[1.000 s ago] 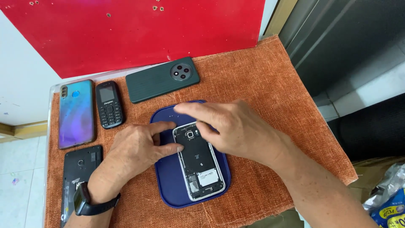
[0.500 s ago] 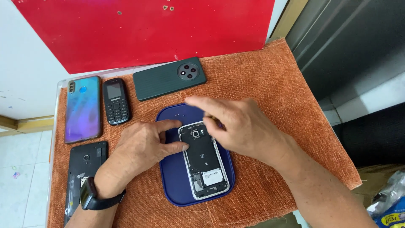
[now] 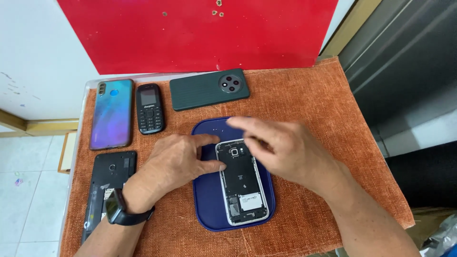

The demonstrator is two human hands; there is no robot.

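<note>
A person's two bare hands work over an opened smartphone with its back cover off, lying lengthwise on a dark blue tray at the centre of a rust-orange woven mat that covers the desk. The left hand, a black smartwatch on its wrist, rests on the mat and the tray's left rim, its fingers loosely spread, with the thumb and one fingertip touching the phone's left edge near the top. The right hand hovers over the phone's upper right corner beside the camera ring, fingers extended toward the left and blurred; it grips nothing that can be seen, and whether it touches the phone cannot be told. The phone's exposed back shows a black inner plate, a round camera ring near the top and a white label near the bottom. Along the far edge of the mat lie three more handsets: a blue-to-purple smartphone face down at left, a small black keypad phone just beside it, and a dark green phone with a round camera cluster, set crosswise. Near the left forearm lies another black opened phone, partly hidden by the wrist. A red board stands against the white wall behind the desk.
</note>
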